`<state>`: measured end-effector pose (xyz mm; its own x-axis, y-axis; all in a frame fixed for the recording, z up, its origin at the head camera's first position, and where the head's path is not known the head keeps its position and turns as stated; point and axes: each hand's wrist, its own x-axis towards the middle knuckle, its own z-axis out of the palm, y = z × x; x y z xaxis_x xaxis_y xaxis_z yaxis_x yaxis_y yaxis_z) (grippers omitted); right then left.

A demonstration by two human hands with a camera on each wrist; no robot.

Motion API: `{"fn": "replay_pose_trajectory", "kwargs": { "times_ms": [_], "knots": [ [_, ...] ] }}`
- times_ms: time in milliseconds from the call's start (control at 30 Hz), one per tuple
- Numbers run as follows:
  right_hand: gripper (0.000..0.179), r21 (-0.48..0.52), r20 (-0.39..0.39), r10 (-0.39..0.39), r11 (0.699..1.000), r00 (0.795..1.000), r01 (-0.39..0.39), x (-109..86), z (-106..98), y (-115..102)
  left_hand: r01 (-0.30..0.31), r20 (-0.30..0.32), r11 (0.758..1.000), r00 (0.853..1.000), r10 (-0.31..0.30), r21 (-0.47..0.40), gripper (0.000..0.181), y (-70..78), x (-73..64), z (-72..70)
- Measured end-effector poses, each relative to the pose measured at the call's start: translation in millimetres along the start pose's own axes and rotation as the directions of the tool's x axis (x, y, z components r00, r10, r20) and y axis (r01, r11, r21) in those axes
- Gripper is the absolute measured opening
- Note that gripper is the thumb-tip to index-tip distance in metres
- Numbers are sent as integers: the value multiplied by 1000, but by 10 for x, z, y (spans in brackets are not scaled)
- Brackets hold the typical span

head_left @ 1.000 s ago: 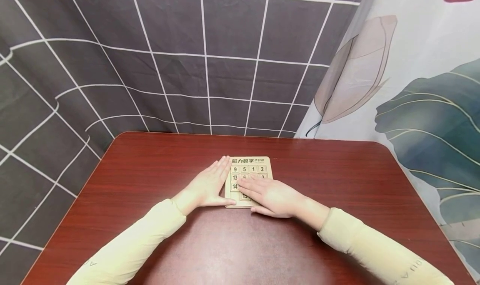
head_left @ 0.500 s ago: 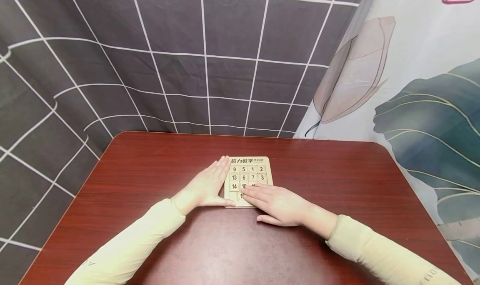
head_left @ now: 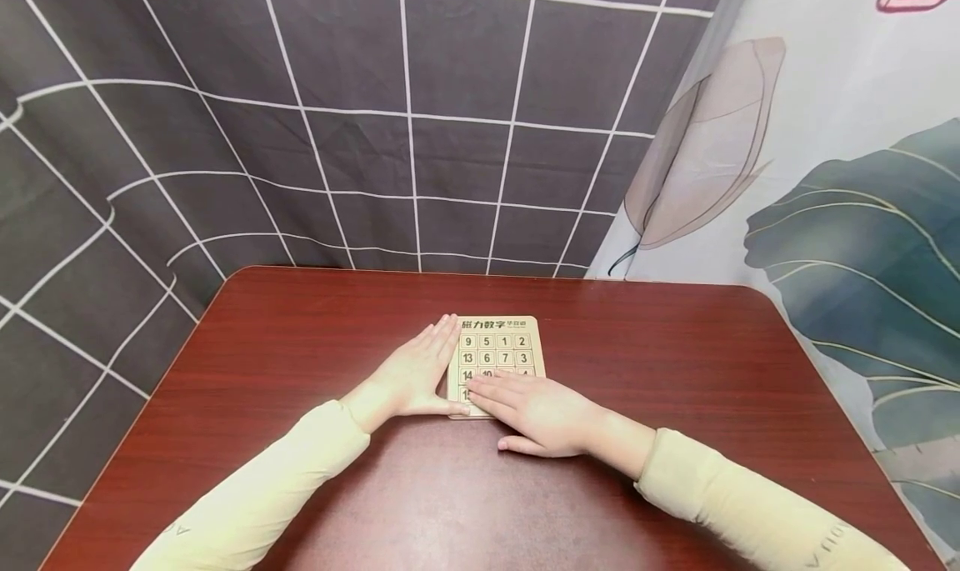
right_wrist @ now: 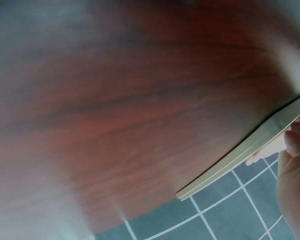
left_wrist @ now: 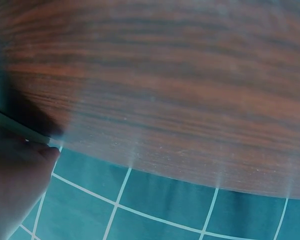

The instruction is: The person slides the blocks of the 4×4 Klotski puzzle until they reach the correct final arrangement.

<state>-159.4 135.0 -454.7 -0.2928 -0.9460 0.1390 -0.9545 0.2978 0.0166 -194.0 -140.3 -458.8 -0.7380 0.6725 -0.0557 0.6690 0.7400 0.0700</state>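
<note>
A pale wooden number sliding puzzle [head_left: 536, 350] lies flat on the dark red table, its printed heading at the far edge. My left hand [head_left: 416, 368] steadies it, straight fingers along the left side and thumb across the near left corner. My right hand [head_left: 543, 413] lies palm down, straight fingers over the lower rows and fingertips at tile 15 [head_left: 467, 394]. Several lower tiles are hidden under it. In the left wrist view, part of the left hand [left_wrist: 15, 180] meets the board's edge. The right wrist view shows right-hand fingers [right_wrist: 295, 142] at the board's side.
The red wood-grain table [head_left: 645, 338] extends all around the puzzle. Behind it hangs a dark grey curtain [head_left: 465, 154] with white grid lines. A pale curtain [head_left: 832, 71] with leaf prints hangs at the right.
Tile 15 has slid left from the second column to the first in the bottom row, with the right fingers moving left. Earlier that hand drew back toward the near right. The left hand stays.
</note>
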Motion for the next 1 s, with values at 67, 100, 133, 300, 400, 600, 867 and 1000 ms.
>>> {"fn": "replay_pose_trajectory", "kwargs": {
  "times_ms": [67, 100, 133, 300, 400, 600, 867, 1000],
  "knots": [
    [70, -1, -2, -1, 1000, 1000, 1, -43, -20, -5, 2, 1, 1000, 1000, -2, 4, 127, -2, 1, 12],
    [70, -3, -5, 2, 1000, 1000, -2, -72, -31, -6, 3, 0, 1000, 1000, -3, 5, 127, -3, 2, 18],
    [70, -8, -7, 4, 1000, 1000, -4, -105, -39, -4, 3, -2, 1000, 1000, -3, 6, 127, -5, 1, 23],
    [67, -24, -22, 34, 999, 999, -34, -304, -57, 23, 3, -9, 1000, 1000, -3, -5, 128, -4, -2, 37],
    [66, -31, -24, 53, 998, 998, -53, -409, -56, 43, 6, -8, 1000, 1000, -6, -5, 128, -8, -6, 48],
    [66, -37, -22, 65, 997, 998, -66, -489, -19, 68, 8, -14, 1000, 1000, -8, 2, 129, -20, -10, 64],
    [65, -34, -48, 43, 998, 998, -45, -394, 37, 62, 1, -18, 1000, 1000, -1, -15, 127, 0, -11, 30],
    [66, -40, -29, 41, 998, 999, -42, -308, 36, 44, -2, -20, 1000, 1000, 2, -10, 126, 1, -6, 21]
  ]
}}
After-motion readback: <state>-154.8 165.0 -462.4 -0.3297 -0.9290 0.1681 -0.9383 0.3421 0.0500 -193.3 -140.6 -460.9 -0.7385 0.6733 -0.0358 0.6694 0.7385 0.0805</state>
